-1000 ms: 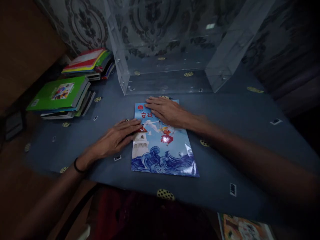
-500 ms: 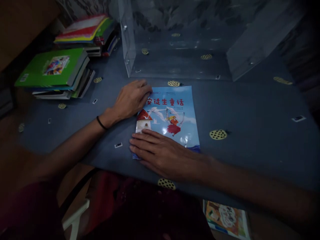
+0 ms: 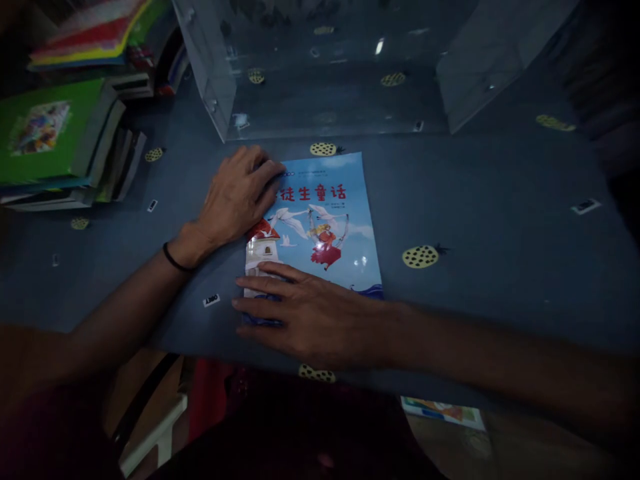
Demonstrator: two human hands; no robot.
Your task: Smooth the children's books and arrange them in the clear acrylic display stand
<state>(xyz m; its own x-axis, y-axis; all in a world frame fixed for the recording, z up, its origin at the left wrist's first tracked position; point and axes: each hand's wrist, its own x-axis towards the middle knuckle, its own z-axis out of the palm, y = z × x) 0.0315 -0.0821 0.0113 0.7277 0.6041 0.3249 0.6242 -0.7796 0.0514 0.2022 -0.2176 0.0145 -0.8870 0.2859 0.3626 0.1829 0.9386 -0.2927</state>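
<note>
Two bare hands on one item, head view. Glossy light-blue paper picture book (image 3: 295, 257) lies shut and flat on the dark blue-grey patterned tabletop (image 3: 500, 220), near the front edge, in front of a clear plastic open-fronted case (image 3: 467, 87).

Left hand (image 3: 240, 190): fingers bent at the book's upper left corner; thumb side touches the cover. Whether it pinches the edge: cannot tell. Right hand (image 3: 315, 317): palm down, fingers spread across the lower cover, tips past the left edge; nothing gripped.

Step in hand, as judged: steadying or smoothing the closed cover. Next move probably calls for light right-hand pressure while the left fingers find the edge.

Cover: red title characters, white birds, a figure in red, a red-roofed white tower; dark blue waves, mostly hidden. Small glare spots; no crease visible. Green-covered book stack (image 3: 45, 133) stands well apart, left.
</note>
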